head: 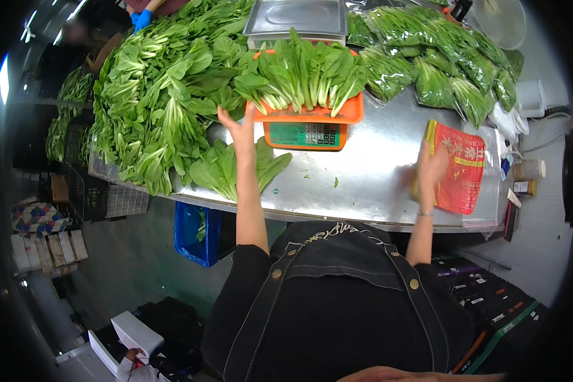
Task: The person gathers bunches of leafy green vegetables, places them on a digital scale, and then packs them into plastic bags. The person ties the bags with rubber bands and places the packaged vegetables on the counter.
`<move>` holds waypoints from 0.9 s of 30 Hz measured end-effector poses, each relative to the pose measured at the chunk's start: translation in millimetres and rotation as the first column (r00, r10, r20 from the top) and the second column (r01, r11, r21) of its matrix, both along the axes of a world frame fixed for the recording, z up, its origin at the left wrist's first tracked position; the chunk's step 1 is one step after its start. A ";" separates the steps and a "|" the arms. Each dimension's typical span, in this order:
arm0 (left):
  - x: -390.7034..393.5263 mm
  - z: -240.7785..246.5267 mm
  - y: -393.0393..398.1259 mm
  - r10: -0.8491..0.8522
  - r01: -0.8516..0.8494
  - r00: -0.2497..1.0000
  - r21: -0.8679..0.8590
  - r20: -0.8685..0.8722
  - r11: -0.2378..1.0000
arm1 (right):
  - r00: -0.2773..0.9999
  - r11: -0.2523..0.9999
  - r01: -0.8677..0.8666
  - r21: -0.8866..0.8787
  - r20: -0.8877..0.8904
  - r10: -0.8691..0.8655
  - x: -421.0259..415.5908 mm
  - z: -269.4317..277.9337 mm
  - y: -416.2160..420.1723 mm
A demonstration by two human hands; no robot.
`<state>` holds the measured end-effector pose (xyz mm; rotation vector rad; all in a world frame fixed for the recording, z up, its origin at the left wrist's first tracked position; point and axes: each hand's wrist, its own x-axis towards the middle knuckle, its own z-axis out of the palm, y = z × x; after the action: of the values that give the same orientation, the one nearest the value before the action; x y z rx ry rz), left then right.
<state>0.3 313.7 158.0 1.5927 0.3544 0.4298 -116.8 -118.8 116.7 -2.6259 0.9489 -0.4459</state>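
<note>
An orange digital scale [305, 134] stands on the metal table, its display lit. On its orange tray [296, 116] lies a row of leafy green vegetables [310, 76]. My left hand [241, 129] is at the tray's left edge, thumb and fingers apart and nothing in it. Below that hand, a few loose green heads [217, 169] rest on the table, partly behind my forearm. My right hand [432, 164] is over the left side of a red and yellow printed plastic bag [461, 179]. Blur hides whether its fingers grip the bag.
A large heap of leafy greens [143, 105] covers the table's left side. Behind the orange scale stands a second scale [296, 19]. Bagged greens [439, 62] are piled at back right. A blue bin [191, 234] sits below the front edge. Blue-gloved hands [142, 20] of another person are at the heap.
</note>
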 end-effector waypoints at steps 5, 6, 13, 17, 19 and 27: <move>16.0 -51.5 43.4 -0.010 0.055 0.966 0.166 -0.260 0.985 | 0.990 0.927 -0.052 -0.372 -0.142 -0.001 -46.1 -99.8 -44.4; 25.9 -61.9 43.3 -0.054 0.119 0.963 0.240 -0.262 0.963 | 0.986 0.886 -0.127 -0.446 -0.157 0.063 -42.3 -104.6 -43.4; 43.1 -24.6 -24.4 0.018 0.133 0.960 0.512 -0.279 0.849 | 0.676 0.712 -0.679 0.178 0.530 0.512 62.1 38.5 118.5; 60.2 -20.1 -37.7 0.106 0.102 0.943 0.575 -0.316 0.812 | 0.415 0.513 -0.837 -0.191 0.390 0.822 100.3 56.8 203.3; 66.3 -24.5 -38.7 0.114 0.076 0.952 0.580 -0.285 0.811 | 0.390 0.492 -0.837 -0.241 0.370 0.843 120.1 50.0 220.2; 70.2 -20.9 -57.3 0.039 0.018 0.996 0.604 -0.081 0.797 | 0.449 0.544 -0.810 -0.218 0.365 0.815 131.0 45.3 232.2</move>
<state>70.4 256.4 137.0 2.2477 0.3083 0.5131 14.2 113.4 162.1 -2.4369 -0.5129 -0.6982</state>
